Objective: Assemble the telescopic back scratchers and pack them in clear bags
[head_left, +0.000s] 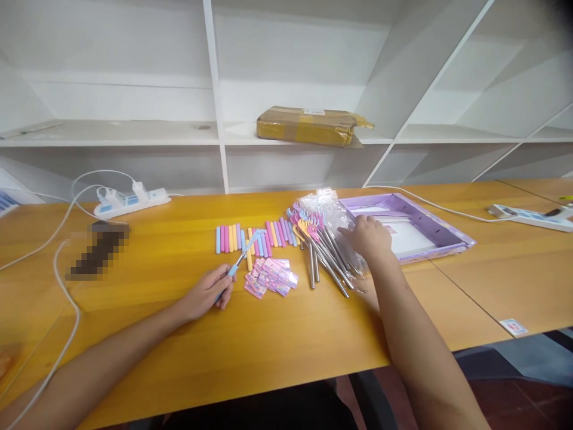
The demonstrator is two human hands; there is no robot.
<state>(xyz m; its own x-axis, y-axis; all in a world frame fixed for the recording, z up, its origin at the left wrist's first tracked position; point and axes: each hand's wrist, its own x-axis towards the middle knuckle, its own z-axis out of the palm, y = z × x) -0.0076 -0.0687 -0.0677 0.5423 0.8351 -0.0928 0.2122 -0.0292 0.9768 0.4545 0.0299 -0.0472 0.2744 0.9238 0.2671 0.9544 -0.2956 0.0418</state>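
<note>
My left hand (213, 289) is closed round the light-blue handle of a telescopic back scratcher (244, 257), its metal rod and blue claw pointing up and right. Behind the claw lies a row of pastel handle sleeves (230, 239) in blue, pink, yellow and purple. Printed cards (273, 276) are heaped just below that row. My right hand (369, 239) is at a clear plastic bag (333, 212), fingers curled over its right side and thumb out to the left; the fingertips are partly hidden. Beside the bag is a pile of metal rods with coloured claw heads (329, 257).
A purple open box (447, 239) lies right of my right hand. White power strips (132, 203) with cables sit at both sides of the wooden table (179, 358). A taped cardboard box (308, 126) rests on the shelf behind. One card (514, 326) is by the front edge.
</note>
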